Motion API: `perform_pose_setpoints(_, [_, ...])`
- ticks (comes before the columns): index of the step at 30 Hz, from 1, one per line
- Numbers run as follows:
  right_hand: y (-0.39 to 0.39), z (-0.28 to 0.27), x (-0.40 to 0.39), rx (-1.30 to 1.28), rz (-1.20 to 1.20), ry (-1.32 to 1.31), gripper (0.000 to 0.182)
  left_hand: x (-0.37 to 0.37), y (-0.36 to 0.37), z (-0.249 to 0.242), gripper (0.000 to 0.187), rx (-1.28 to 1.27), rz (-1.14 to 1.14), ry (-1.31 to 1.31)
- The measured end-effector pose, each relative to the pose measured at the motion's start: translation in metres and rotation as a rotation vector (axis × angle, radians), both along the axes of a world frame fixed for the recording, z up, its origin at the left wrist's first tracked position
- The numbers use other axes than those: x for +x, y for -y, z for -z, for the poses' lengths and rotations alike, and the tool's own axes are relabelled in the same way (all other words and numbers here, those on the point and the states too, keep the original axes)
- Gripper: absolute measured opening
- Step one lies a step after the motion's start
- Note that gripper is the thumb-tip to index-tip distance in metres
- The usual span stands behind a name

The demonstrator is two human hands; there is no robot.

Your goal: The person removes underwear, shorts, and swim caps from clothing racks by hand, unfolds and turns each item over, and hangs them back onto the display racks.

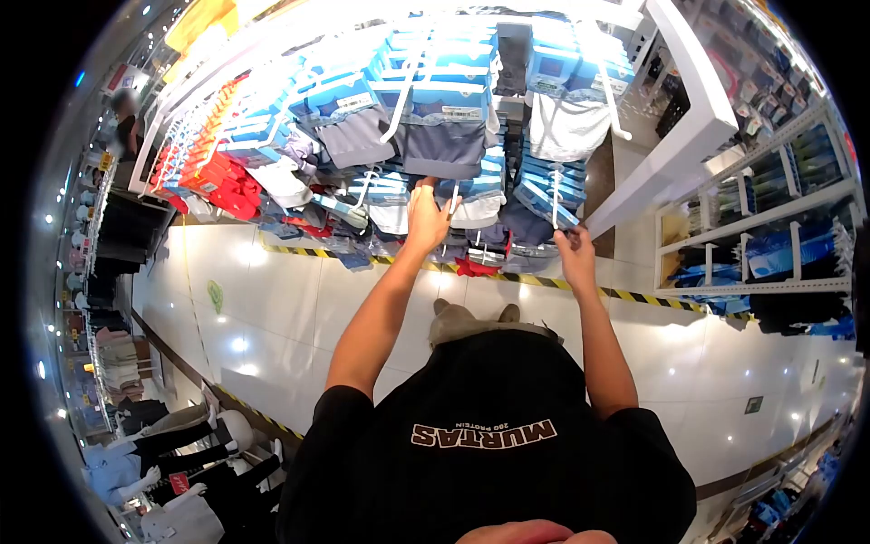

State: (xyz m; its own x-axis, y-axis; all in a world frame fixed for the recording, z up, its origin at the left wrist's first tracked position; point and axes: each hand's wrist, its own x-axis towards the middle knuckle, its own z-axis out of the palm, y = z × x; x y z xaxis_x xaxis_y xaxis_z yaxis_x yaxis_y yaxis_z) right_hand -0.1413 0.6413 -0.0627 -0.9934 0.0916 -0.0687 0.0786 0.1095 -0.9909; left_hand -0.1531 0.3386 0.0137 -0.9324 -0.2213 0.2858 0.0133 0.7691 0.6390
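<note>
My left hand [430, 219] reaches up to the rack below a hanging grey garment [442, 150] with a blue header card [444, 98]. Its thumb stands apart from the stretched fingers, beside a white display hook [455, 197]; the fingertips are partly hidden under the grey fabric. With fingers bent together, my right hand [575, 247] pinches the lower corner of a blue-carded pack [551, 201] on the lower right. Another white hook [555, 195] sticks out just above that hand. Dark folded cloth [526, 224] hangs to its left.
Red garments [213, 186] hang at the rack's left end, and a white garment [569, 127] at upper right. A white post [666, 154] slants beside the rack. Yellow-black tape [625, 296] crosses the tiled floor [272, 317]. Mannequins [172, 471] stand lower left; another person [124, 127] is far left.
</note>
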Motion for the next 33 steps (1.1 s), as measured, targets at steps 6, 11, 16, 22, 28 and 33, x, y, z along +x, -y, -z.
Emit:
perform_pose_setpoints(6, [-0.014,0.023,0.051,0.028,-0.022,0.072,0.048,0.025,-0.005,-0.007,0.025,0.501,0.093,0.134])
perform_pose_setpoints(11, [-0.025,0.031,0.077,-0.006,-0.13,0.203,0.037,0.075,-0.01,-0.024,0.017,0.662,0.102,0.17])
perform_pose_setpoints(16, [-0.007,0.01,0.082,-0.124,-0.259,0.185,0.038,0.112,-0.026,-0.017,0.02,1.005,0.181,0.254])
perform_pose_setpoints(22, [0.025,-0.047,0.071,-0.229,-0.533,0.237,0.038,0.132,-0.072,-0.02,0.026,1.561,-0.029,0.359])
perform_pose_setpoints(28, [0.029,-0.023,0.059,-0.012,-0.473,0.229,0.035,0.15,-0.061,-0.019,0.03,1.726,-0.099,0.362])
perform_pose_setpoints(33, [0.03,-0.026,0.061,-0.074,-0.383,0.172,0.028,0.159,-0.051,-0.009,0.04,1.746,-0.024,0.526])
